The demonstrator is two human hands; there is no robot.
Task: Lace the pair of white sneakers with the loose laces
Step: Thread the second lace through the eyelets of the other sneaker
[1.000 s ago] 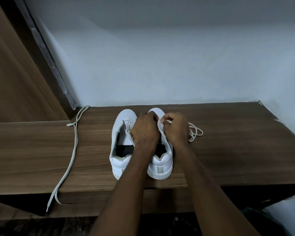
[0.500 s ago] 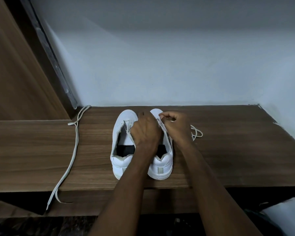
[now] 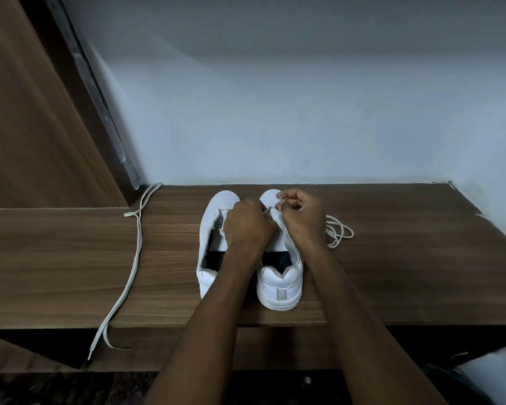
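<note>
While both forearms reach in from the near edge, a pair of white low-top sneakers is seen standing side by side, heels toward the viewer, on a brown wood-grain shelf (image 3: 392, 258) against a pale wall (image 3: 304, 97). The left sneaker (image 3: 209, 252) shows no lace in the part left visible. Over the throat of the right sneaker (image 3: 281, 283) the left hand (image 3: 247, 226) is held with its fingers curled downward; what they grip cannot be told, as the fingertips are hidden. Just beside it, the right hand (image 3: 303, 217) is raised slightly, and a thin white lace end (image 3: 279, 200) is pinched between its thumb and forefinger above the toe. The remainder of that white cord lace (image 3: 338, 233) is looped loosely on the shelf to the right of the shoe. A second flat white lace (image 3: 129, 270) is laid well apart to the left, trailing from the back corner over the front edge. A brown wooden panel (image 3: 27, 127) is seen at the left.
</note>
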